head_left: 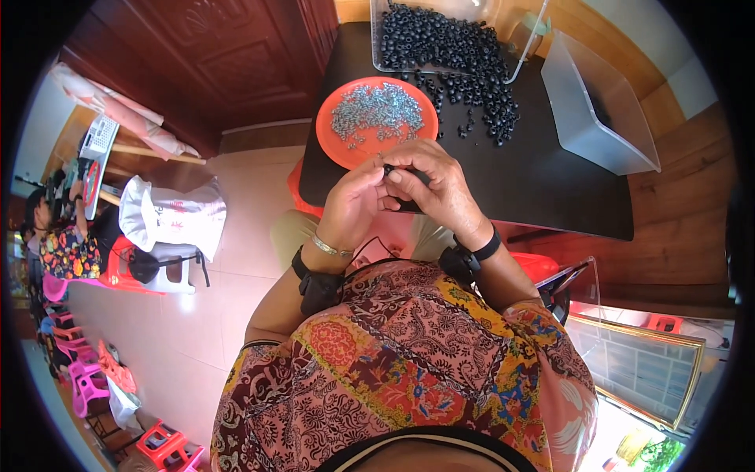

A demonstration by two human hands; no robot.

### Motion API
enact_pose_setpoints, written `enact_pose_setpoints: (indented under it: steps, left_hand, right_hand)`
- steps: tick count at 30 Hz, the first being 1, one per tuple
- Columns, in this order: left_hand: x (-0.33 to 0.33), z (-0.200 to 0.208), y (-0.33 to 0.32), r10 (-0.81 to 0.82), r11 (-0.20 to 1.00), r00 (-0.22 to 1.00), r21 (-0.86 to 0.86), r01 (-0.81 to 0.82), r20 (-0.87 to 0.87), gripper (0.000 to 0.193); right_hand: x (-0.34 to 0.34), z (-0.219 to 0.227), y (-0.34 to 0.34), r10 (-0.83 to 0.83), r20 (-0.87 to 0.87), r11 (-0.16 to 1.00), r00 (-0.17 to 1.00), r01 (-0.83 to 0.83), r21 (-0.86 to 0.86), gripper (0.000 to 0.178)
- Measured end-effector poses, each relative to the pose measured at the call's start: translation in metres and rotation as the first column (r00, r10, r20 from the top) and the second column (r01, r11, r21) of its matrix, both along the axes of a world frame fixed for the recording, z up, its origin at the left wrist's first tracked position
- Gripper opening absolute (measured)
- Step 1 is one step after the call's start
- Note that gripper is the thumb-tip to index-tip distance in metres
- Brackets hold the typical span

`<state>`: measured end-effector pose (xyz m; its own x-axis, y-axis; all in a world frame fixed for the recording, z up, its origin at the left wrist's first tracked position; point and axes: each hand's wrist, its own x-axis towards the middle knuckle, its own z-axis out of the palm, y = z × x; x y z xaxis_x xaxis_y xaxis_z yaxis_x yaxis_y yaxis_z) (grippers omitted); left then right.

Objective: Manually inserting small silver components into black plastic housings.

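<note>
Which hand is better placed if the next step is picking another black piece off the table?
Probably the right hand: it sits nearer the loose black pieces than the left hand. Both are occupied with a small black piece, though.

"Can you make out that black piece [388, 169]?"

"Barely. The fingers of the left hand [355, 193] and right hand [442, 187] cover most of it, so I can't swear to its shape."

"And the orange plate [323, 130]?"

"Part of its near rim slips behind those fingers. The silver bits [377, 106] on it are too tiny to tell apart."

"That clear bin [375, 47] runs off the top of the view."

"Yes, and the flower-shirted co-worker [69, 250], far left, is too small for me to follow."
</note>
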<state>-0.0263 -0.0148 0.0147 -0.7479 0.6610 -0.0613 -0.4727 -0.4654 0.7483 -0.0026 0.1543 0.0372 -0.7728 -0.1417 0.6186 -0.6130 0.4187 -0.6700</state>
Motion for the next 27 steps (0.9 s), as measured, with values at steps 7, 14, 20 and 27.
enact_pose_setpoints:
  steps: [7,14,20,27]
  left_hand:
    - [0.009,-0.014,-0.012,0.063,0.997,0.997,0.039,-0.064,0.042,0.029]
    - [0.013,-0.012,-0.026,0.085,0.995,0.991,0.048,-0.090,0.102,0.026]
    - [-0.008,-0.034,-0.048,0.168,0.980,0.977,0.083,-0.179,0.129,0.024]
    - [-0.011,-0.029,-0.043,0.188,0.981,0.967,0.015,-0.194,0.171,0.024]
  right_hand:
    - [0.005,-0.011,-0.019,-0.095,-0.092,0.992,0.991,0.102,0.078,0.013]
    - [0.005,0.004,-0.023,0.025,-0.039,0.977,0.999,-0.016,0.214,0.012]
    - [-0.042,0.024,0.023,-0.153,0.052,0.697,0.987,0.071,0.714,0.013]
    - [-0.075,0.011,0.031,0.029,0.188,0.741,0.982,-0.147,0.656,0.013]
